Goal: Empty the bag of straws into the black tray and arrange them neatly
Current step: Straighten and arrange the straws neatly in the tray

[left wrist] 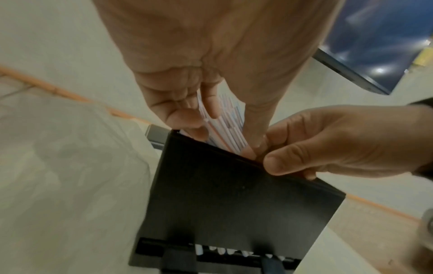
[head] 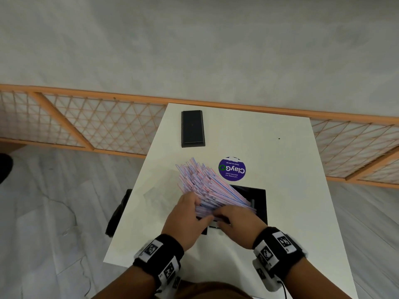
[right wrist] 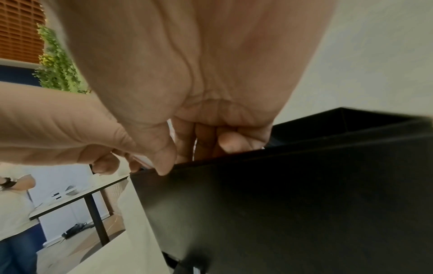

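Left hand [head: 185, 214] fingers curled around fanned straws [head: 200, 182], lower ends in black tray [head: 260, 203]. Right hand [head: 234, 223] pinches bundle at rim (bag not identifiable). Risk: loosened grip, straws spill onto white table [head: 280, 160].

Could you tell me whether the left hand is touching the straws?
Touching. The left wrist view shows the left hand with fingers curled round the straws above the tray.
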